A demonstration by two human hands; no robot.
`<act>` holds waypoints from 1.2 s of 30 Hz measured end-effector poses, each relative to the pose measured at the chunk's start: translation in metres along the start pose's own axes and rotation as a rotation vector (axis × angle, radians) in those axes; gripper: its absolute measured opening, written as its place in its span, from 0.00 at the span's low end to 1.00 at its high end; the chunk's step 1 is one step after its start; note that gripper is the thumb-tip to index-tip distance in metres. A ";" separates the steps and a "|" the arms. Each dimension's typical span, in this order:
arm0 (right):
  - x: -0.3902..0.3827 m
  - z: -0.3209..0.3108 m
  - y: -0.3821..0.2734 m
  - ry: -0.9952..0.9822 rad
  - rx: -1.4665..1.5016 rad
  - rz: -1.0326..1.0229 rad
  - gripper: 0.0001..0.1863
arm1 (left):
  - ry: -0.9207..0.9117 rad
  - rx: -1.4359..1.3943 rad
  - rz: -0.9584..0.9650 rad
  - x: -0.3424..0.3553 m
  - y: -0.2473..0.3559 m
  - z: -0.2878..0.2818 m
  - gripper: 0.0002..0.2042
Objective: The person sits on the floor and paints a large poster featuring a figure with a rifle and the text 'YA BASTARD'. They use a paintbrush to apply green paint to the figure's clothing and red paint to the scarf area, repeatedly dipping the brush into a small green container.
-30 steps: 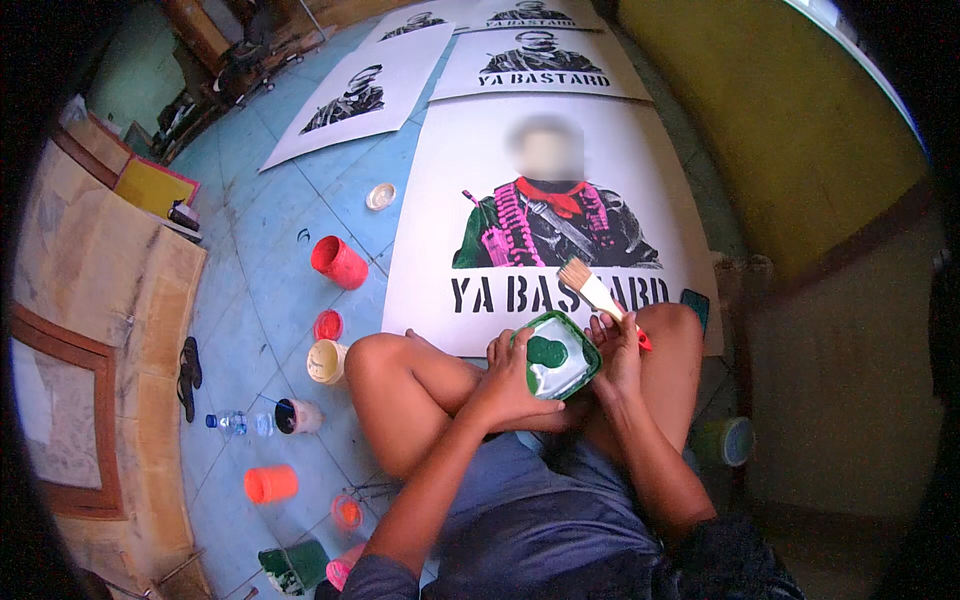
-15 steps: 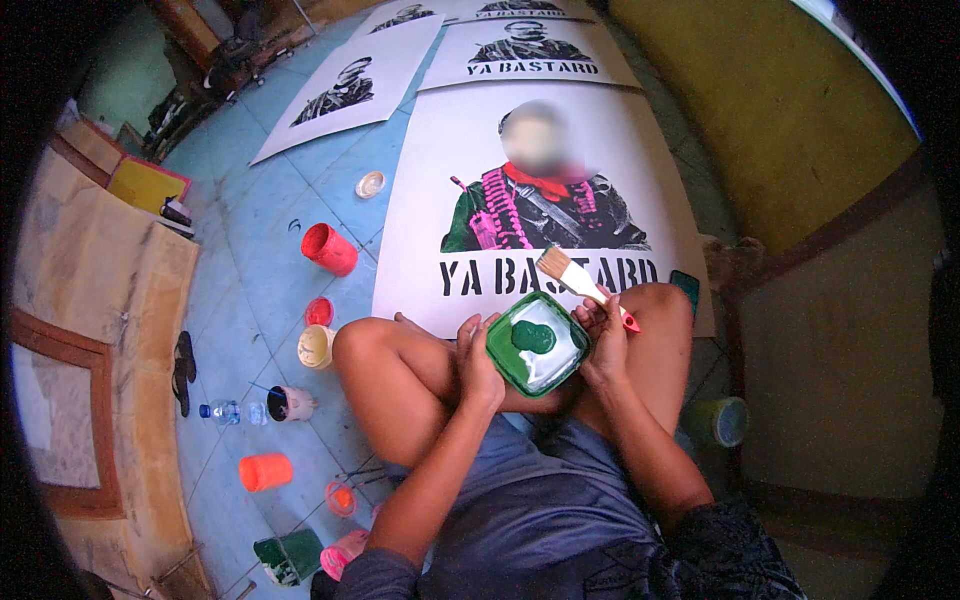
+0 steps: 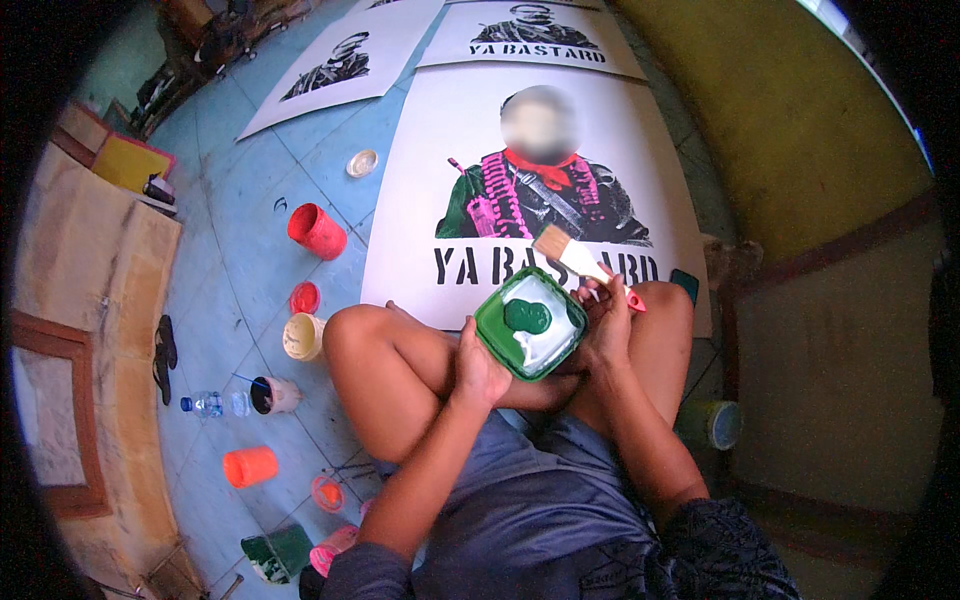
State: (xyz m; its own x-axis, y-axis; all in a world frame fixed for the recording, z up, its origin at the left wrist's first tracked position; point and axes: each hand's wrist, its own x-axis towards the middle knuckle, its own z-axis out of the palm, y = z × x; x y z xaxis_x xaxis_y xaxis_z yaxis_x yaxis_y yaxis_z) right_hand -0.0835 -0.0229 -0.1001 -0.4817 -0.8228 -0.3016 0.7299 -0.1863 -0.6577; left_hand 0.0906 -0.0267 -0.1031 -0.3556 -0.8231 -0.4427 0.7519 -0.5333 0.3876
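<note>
My left hand (image 3: 480, 368) grips the lower left side of a shallow, square, green-rimmed paint lid (image 3: 500, 346). Dark green paint is pooled in it beside a white area and a brighter green one. Close to the lid's right edge, my right hand (image 3: 606, 318) holds a flat paintbrush (image 3: 583, 259) with pale bristles, a white ferrule area and a red handle end. The bristles point up and left, over the lettering of a large poster (image 3: 400, 200). The poster shows a black stencilled figure partly coloured red, pink and green.
More posters (image 3: 335, 95) lie beyond. On the tiled floor at left are a red pot (image 3: 317, 232), a cream pot (image 3: 303, 337), a dark-mouthed pot (image 3: 276, 395), a bottle (image 3: 203, 404), an orange pot (image 3: 250, 467) and a green container (image 3: 277, 553). A wall (image 3: 800, 130) stands at right.
The view has shifted slightly, moving the floor things left and the posters up. My right hand has drawn a little away from the lid, with the brush still in it.
</note>
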 end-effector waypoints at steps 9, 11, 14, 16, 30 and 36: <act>0.023 0.031 -0.070 -0.180 -0.610 -0.512 0.14 | -0.070 0.102 0.114 0.050 0.050 0.019 0.26; 0.019 0.046 -0.074 -0.234 -0.777 -0.529 0.14 | -0.064 0.101 0.125 0.055 0.051 0.017 0.26; 0.016 0.058 -0.067 -0.295 -0.995 -0.506 0.12 | -0.079 0.094 0.125 0.054 0.044 0.014 0.26; 0.013 0.064 -0.061 -0.324 -1.105 -0.476 0.11 | -0.083 0.100 0.130 0.050 0.038 0.017 0.27; 0.010 0.085 -0.044 -0.418 -1.469 -0.650 0.12 | -0.024 0.044 0.161 0.050 0.035 0.012 0.25; 0.007 0.085 -0.044 -0.335 -1.330 -0.569 0.12 | -0.081 0.012 0.172 0.059 0.033 0.002 0.25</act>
State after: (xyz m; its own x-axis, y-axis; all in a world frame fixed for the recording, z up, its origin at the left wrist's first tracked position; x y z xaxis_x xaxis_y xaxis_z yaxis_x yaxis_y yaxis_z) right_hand -0.0778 -0.0659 -0.0144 -0.2770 -0.9266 0.2543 -0.5710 -0.0541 -0.8192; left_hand 0.0939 -0.0933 -0.1149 -0.2665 -0.9150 -0.3029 0.7990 -0.3855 0.4616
